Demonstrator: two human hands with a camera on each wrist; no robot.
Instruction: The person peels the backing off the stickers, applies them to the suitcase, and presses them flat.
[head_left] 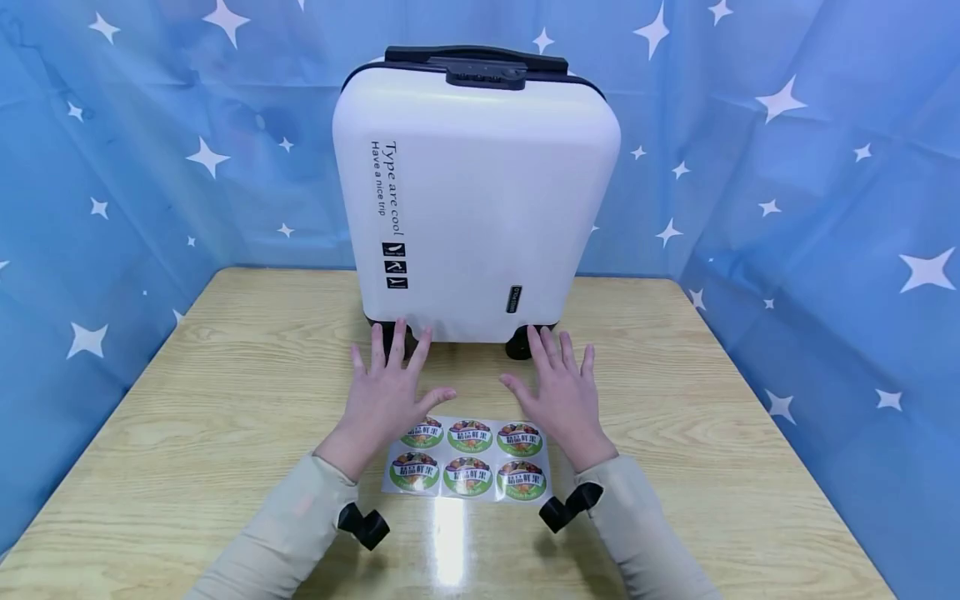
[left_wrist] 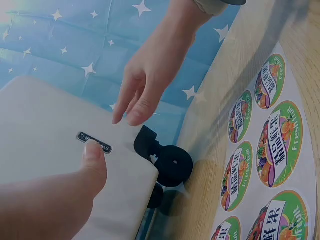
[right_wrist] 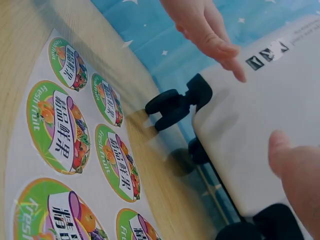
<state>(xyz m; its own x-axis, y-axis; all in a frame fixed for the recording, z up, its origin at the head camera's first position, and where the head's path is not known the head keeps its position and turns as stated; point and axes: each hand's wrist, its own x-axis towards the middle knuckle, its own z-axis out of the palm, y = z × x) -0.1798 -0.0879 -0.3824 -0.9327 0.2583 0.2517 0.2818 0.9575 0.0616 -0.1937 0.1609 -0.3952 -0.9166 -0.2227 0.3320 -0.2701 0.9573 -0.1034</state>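
Note:
A white suitcase (head_left: 480, 200) stands upright on its black wheels at the back of the table, with printed lettering on its left side. In the head view my left hand (head_left: 384, 396) is before its lower left corner, fingers spread and holding nothing. Mirroring it, my right hand (head_left: 561, 400) spreads its fingers before the lower right wheel (head_left: 518, 343). Whether any fingertip touches the case cannot be told. Between the wrists lies a sheet of round fruit stickers (head_left: 442, 457) in two rows; the left hand and forearm partly cover its upper left corner.
The suitcase has a black top handle (head_left: 480, 55) and a combination lock (head_left: 486, 77). Beneath everything is a light wooden table (head_left: 247, 375). Blue curtains with white stars (head_left: 817, 208) enclose its back and sides. Black camera mounts (head_left: 364, 525) sit on both wrists.

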